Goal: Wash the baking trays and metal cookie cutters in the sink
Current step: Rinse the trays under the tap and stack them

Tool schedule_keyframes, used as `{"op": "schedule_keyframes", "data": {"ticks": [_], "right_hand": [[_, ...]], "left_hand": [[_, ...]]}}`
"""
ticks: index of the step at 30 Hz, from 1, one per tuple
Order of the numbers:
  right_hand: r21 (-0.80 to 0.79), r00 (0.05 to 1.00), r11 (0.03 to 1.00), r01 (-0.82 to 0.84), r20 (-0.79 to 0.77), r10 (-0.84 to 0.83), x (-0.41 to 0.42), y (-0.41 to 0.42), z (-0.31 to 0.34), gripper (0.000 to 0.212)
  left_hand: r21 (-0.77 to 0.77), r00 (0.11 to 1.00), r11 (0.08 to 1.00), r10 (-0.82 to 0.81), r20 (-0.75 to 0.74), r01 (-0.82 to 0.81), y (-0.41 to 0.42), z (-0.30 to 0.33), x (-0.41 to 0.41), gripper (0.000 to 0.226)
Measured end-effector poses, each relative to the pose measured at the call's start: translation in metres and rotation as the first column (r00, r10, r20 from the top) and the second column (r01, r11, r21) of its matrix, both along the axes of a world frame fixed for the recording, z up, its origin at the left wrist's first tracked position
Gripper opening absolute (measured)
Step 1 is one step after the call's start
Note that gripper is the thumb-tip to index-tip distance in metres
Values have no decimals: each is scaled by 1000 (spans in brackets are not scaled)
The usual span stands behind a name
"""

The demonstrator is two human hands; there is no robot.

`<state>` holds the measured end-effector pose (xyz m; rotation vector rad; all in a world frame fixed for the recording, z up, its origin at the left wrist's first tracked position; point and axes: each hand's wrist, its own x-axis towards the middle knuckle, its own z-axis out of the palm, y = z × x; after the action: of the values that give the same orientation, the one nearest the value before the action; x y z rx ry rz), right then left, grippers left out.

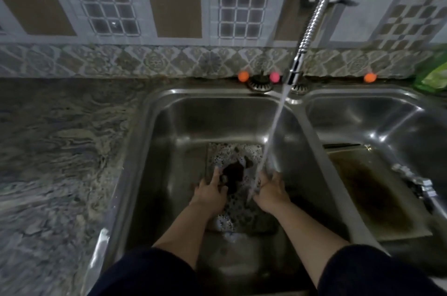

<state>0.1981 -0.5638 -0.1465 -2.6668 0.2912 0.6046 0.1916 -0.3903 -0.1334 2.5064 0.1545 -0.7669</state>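
Note:
A soapy baking tray [219, 150] lies flat in the left sink basin [169, 150], covered in foam with a dark patch in its middle. My left hand [211, 189] rests on the tray's left part, index finger stretched forward, other fingers bent onto a small dark thing I cannot make out. My right hand [272, 187] sits at the tray's right side under the running water, its fingers hidden by the stream and foam. A second tray [377, 199], brownish and stained, lies in the right basin [362, 114].
A flexible metal tap hose [312, 22] pours a water stream [273, 133] into the left basin. A metal tap fitting [416, 182] juts in at right. Patterned stone counter [60, 150] lies left. Small orange and pink balls [243, 76] sit behind the sink; a green bag [433, 75] at right.

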Motion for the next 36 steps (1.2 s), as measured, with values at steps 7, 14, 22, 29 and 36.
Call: {"op": "schedule_keyframes", "data": {"ticks": [7, 14, 22, 29, 36], "right_hand": [[63, 984, 986, 153, -98, -146, 10, 12, -10, 93], [138, 973, 966, 217, 54, -226, -1, 14, 4, 87], [183, 929, 972, 147, 312, -199, -24, 24, 45, 94], [431, 847, 901, -48, 496, -192, -51, -11, 88, 96], [45, 835, 994, -99, 548, 58, -44, -18, 104, 75]], "left_hand": [[-76, 993, 996, 38, -114, -47, 1, -4, 7, 72], [-103, 985, 991, 68, -158, -85, -1, -8, 4, 68], [-162, 954, 949, 242, -177, -271, -21, 5, -9, 61], [-530, 902, 789, 420, 95, -311, -20, 36, -28, 70], [-835, 732, 537, 616, 291, -120, -4, 85, -41, 52]]}}
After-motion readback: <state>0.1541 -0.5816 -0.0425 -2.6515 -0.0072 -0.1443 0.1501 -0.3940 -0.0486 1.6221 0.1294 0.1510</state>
